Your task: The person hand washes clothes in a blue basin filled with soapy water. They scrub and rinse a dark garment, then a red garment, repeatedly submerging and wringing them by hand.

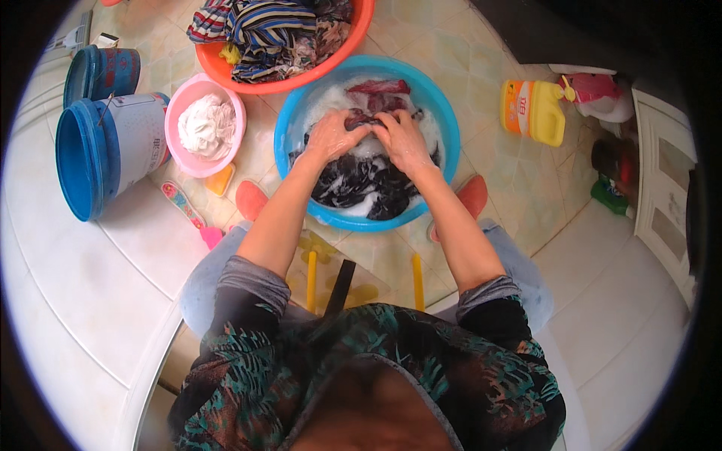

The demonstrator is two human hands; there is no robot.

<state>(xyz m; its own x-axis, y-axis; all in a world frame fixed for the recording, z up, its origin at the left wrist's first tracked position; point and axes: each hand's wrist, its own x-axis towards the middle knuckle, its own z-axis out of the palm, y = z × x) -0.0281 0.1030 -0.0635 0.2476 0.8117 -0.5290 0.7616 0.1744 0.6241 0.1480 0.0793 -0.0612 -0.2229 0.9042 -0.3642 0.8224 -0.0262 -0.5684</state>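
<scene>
A blue plastic basin (449, 124) stands on the tiled floor between my feet, with soapy suds and wet clothes in it. Both hands are over its upper middle, thumbs close together. My left hand (337, 135) grips one side of a dark red wet garment (379, 96), and my right hand (400, 139) grips it a little to the right. Foam clings to my skin. Black wet cloth (361, 180) lies in the suds nearer to me. The garment's part beneath my fingers is hidden.
An orange basin (271, 87) of striped clothes touches the blue basin's far side. Left are a pink basin (242, 121) with white cloth (207, 127), a floral-handled brush (183, 203) and blue buckets (84, 160). A yellow jug (533, 111) lies right, near a white cabinet (663, 169).
</scene>
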